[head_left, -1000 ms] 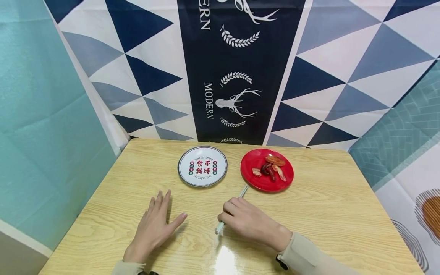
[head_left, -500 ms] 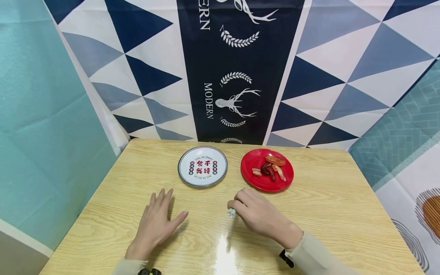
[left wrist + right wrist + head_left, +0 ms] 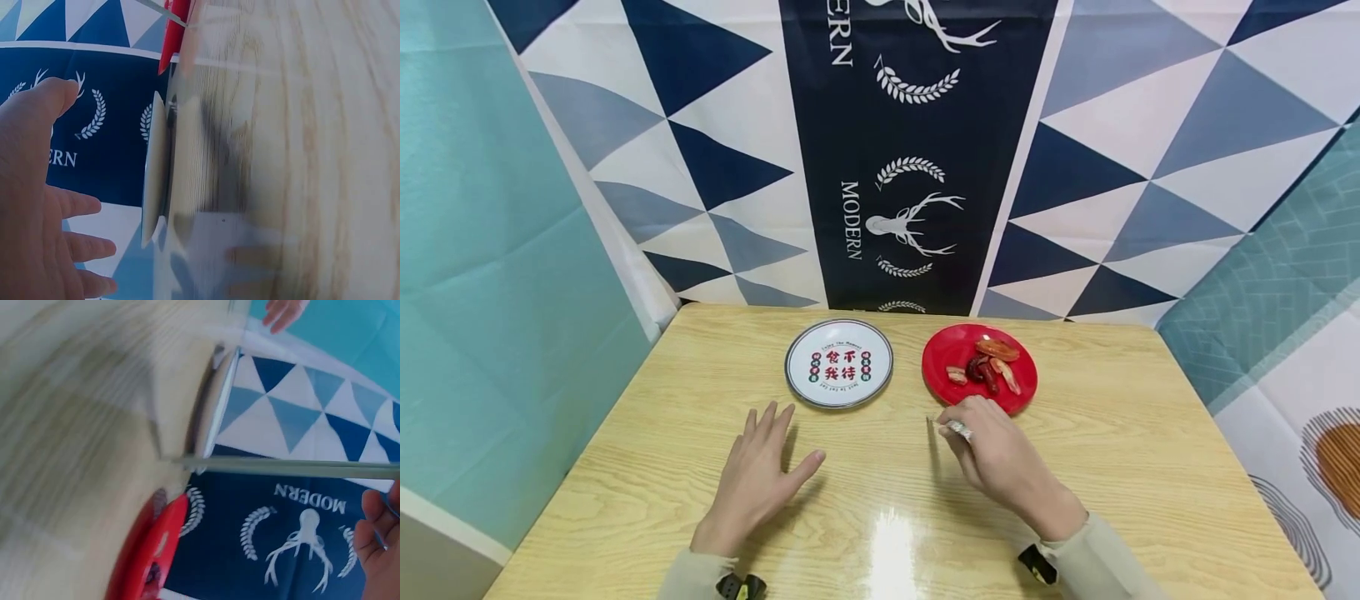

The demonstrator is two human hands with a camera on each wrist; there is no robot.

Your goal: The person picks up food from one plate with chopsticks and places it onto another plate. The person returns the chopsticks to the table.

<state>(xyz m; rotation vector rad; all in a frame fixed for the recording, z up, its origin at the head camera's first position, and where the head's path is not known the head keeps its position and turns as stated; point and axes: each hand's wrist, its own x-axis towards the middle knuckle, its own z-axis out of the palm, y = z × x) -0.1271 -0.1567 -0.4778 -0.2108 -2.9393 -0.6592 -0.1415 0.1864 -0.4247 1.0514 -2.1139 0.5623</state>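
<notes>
My right hand [image 3: 1007, 458] grips a pair of pale green chopsticks [image 3: 281, 467], raised over the table near the red plate's front edge. Steeply tilted, the chopsticks point down toward the wood left of that plate; whether their tips touch it I cannot tell. Several food pieces lie on the red plate [image 3: 942, 354]: dark red curled ones [image 3: 988, 375], an orange-brown strip [image 3: 997, 348] and pale-and-red strips [image 3: 1006, 373]. A white plate [image 3: 805, 348] with printed characters stands to its left. My left hand [image 3: 760, 479], fingers spread, hovers over the table before the white plate, holding nothing.
The light wooden table [image 3: 1097, 450] reaches back to a patterned cloth wall [image 3: 917, 167] with triangles and deer heads. Teal cloth [image 3: 505, 275] hangs at the left side, another patterned cloth [image 3: 1292, 333] at the right. Light glares on the table's front middle.
My right hand has moved right and away from me, nearer the red plate, and the chopsticks have swung from lying low to steeply tilted. My left hand has shifted slightly right and forward.
</notes>
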